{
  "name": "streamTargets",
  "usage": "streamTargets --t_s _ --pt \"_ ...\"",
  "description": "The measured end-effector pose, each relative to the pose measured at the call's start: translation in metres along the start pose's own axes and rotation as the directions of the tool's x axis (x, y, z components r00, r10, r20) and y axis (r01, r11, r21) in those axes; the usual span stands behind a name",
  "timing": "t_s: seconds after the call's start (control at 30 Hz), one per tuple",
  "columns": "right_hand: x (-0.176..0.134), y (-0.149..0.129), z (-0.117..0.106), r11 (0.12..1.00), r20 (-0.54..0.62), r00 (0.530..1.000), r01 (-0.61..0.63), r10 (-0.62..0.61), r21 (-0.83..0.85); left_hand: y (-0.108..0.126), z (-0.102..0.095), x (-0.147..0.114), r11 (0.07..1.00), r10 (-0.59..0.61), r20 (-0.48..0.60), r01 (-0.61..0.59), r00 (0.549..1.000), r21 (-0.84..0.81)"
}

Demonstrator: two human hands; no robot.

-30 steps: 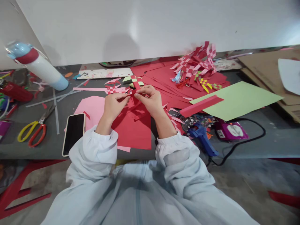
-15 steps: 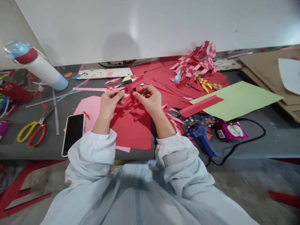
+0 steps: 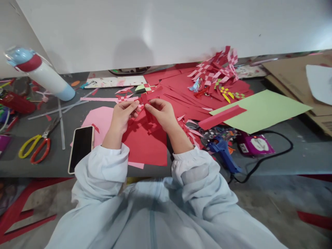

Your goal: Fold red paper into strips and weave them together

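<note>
Red paper strips (image 3: pixel 144 99) cross each other between my hands, above the pile. My left hand (image 3: pixel 121 116) pinches them from the left with thumb and forefinger. From the right, my right hand (image 3: pixel 162 112) grips the strips between thumb and fingers. Parts of the strips are hidden behind my fingers. Below lie more loose red strips and a red paper sheet (image 3: pixel 150 152). A pink paper sheet (image 3: pixel 100 116) is beside my left wrist.
On the left are a phone (image 3: pixel 81 148), scissors (image 3: pixel 38 141) and a bottle (image 3: pixel 43 74). To the right lie a blue glue gun (image 3: pixel 224 154) with a black cable, a purple box (image 3: pixel 255 144) and a green sheet (image 3: pixel 267 110). Woven checkered paper pieces (image 3: pixel 215 69) are piled behind.
My right hand has shifted slightly left and down, closer to my left hand. The red strips between them have turned, and the strip that stuck out to the upper right is lower.
</note>
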State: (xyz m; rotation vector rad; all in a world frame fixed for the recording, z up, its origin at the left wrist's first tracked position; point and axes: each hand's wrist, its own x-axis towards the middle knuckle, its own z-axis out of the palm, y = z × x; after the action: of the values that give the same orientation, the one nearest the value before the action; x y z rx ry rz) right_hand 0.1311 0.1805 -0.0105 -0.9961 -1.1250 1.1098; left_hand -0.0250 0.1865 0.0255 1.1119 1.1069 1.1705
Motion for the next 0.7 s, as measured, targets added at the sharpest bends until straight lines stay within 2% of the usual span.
streamTargets --t_s 0.27,0.5,0.57,0.7 --pt "-0.004 -0.009 0.003 1.000 0.157 0.988 -0.003 0.003 -0.005 -0.003 0.005 -0.001 1.000 0.017 0.028 -0.017 0.999 0.019" --pt "-0.005 -0.011 0.006 0.995 0.143 0.989 -0.017 0.031 -0.098 0.000 0.007 -0.002 0.999 0.023 -0.002 -0.023 1.000 0.024" --pt "-0.004 -0.010 0.006 0.997 0.108 0.992 -0.058 0.063 -0.048 0.000 0.008 -0.002 0.999 0.016 -0.002 -0.016 1.000 0.030" --pt "-0.002 -0.009 0.001 0.972 0.036 0.990 -0.142 0.137 0.185 -0.002 0.008 -0.002 0.999 0.018 0.044 -0.020 0.999 0.033"
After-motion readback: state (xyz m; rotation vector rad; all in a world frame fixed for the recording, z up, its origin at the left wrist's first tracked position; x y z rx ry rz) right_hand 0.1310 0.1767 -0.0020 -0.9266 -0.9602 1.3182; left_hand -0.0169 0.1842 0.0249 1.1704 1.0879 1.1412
